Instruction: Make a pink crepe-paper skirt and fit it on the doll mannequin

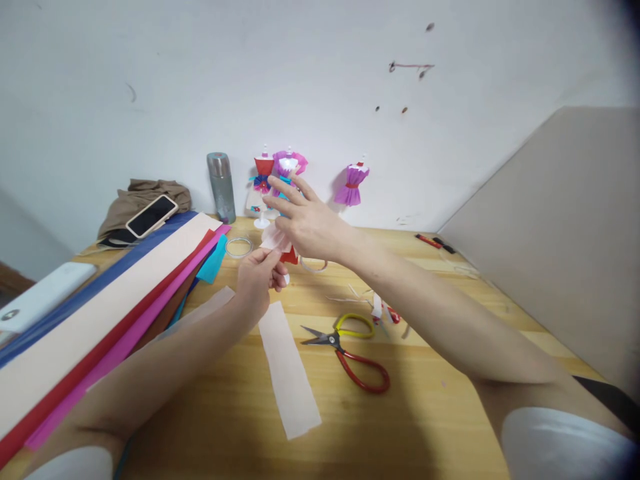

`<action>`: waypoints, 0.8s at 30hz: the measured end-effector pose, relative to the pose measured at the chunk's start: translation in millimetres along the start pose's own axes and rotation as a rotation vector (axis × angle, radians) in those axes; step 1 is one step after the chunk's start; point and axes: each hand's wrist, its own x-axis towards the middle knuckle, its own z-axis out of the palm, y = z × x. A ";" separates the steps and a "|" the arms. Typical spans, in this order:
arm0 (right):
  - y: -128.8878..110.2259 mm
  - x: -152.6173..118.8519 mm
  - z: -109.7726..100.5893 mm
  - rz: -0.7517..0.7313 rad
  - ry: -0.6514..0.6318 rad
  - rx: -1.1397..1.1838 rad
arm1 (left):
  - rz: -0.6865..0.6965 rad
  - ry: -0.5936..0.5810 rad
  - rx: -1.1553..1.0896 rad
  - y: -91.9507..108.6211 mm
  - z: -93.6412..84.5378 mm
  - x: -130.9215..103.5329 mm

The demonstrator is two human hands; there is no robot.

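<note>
My left hand (259, 277) is closed on a small piece of pale pink paper (273, 238), pinched between thumb and fingers. Just above and to the right, my right hand (305, 217) has its fingers spread over that paper; its thumb is hidden. A bit of red (290, 255) shows beneath the paper, between the hands. Below them a pale pink strip (291, 373) lies on the wooden table (410, 427). Scissors (333, 340) with one yellow and one red handle lie open to its right.
Coloured paper strips (125, 283) fill the left side, near a phone (151, 216) and a flask (221, 190). Small dress forms (263, 180) stand by the wall, one in purple (353, 185) farther right. Tape rings (239, 247) and scraps (383, 309) lie around.
</note>
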 end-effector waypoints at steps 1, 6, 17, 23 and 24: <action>0.0 0.1 -0.2 0.005 0.003 0.004 | 0.001 -0.001 -0.003 -0.5 -0.3 -0.5; 0.3 1.0 -0.4 0.019 -0.016 0.004 | -0.019 -0.008 -0.017 -2.8 -3.6 -2.9; 7.0 -10.5 -15.4 0.045 0.187 0.207 | 0.074 0.070 0.018 9.3 -11.3 -4.5; -6.4 -35.4 -14.2 0.273 0.401 0.396 | 0.252 0.070 0.170 20.8 -21.4 -1.8; -13.7 -40.3 -10.2 0.347 0.397 0.422 | 0.177 0.048 0.177 21.1 -22.2 -2.9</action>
